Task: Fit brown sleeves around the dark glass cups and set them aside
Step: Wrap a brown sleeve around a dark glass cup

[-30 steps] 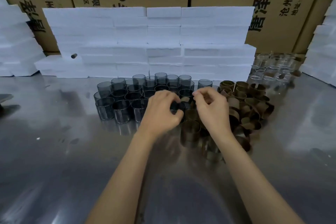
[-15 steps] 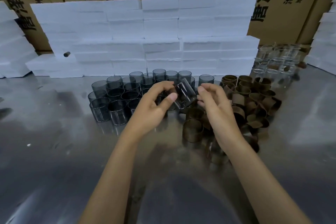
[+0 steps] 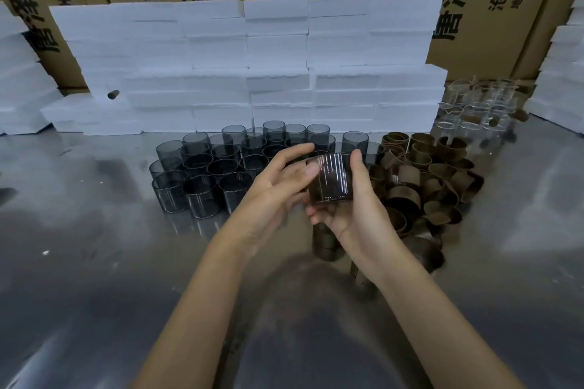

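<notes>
Two hands [image 3: 319,196] grip one dark glass cup [image 3: 331,177] above the tabletop [image 3: 94,262], just in front of the cup cluster [image 3: 221,164] w/ sleeves [image 3: 423,174] right of it; slick glass could slip, hit others.

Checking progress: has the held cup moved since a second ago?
Yes. The cup rose off the cluster of dark cups toward the person.
</notes>
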Available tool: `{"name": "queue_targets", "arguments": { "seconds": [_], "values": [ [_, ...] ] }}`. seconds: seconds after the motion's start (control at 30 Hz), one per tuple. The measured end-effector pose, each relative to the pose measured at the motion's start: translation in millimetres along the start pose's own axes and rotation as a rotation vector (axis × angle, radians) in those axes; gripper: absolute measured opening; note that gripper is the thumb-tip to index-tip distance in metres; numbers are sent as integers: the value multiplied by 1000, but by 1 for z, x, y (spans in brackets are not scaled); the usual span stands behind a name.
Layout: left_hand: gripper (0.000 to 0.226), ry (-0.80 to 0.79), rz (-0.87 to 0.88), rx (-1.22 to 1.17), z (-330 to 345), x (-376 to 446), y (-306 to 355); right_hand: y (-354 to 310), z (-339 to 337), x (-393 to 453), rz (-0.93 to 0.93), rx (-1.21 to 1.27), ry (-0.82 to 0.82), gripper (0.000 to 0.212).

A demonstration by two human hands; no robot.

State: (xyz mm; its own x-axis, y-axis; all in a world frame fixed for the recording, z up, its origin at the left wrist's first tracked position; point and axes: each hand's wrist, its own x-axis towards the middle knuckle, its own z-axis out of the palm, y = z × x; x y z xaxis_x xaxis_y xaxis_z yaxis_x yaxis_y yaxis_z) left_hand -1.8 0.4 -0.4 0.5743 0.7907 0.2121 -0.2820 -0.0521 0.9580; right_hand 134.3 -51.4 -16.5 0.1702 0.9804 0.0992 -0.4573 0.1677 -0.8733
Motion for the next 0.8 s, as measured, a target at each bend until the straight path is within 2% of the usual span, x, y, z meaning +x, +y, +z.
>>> {"name": "queue_targets", "arguments": {
  "seconds": [0.13, 0.27, 0.47, 0.6, 0.67, 0.8],
  "values": [
    [59, 228, -13, 132, 13, 1, -8, 7, 4, -1, -166, -371, 180, 59],
    [52, 268, 41, 107, 14, 1, -12, 8, 0, -5, -272, -571, 253, 55],
    [52, 273, 19, 15, 8, 2, -14, 3, -6, -5, -301, -612, 209, 45],
    [35, 241, -28, -24, 8, 3, -12, 4, -6, -7, -366, -639, 214, 42],
    [40, 179, -44, -24, 11, 3, -11, 2, -4, -9, -412, -631, 210, 40],
    [51, 171, -39, -64, 13, 2, -10, 1, 3, -11, -412, -614, 257, 37]
  ]
}}
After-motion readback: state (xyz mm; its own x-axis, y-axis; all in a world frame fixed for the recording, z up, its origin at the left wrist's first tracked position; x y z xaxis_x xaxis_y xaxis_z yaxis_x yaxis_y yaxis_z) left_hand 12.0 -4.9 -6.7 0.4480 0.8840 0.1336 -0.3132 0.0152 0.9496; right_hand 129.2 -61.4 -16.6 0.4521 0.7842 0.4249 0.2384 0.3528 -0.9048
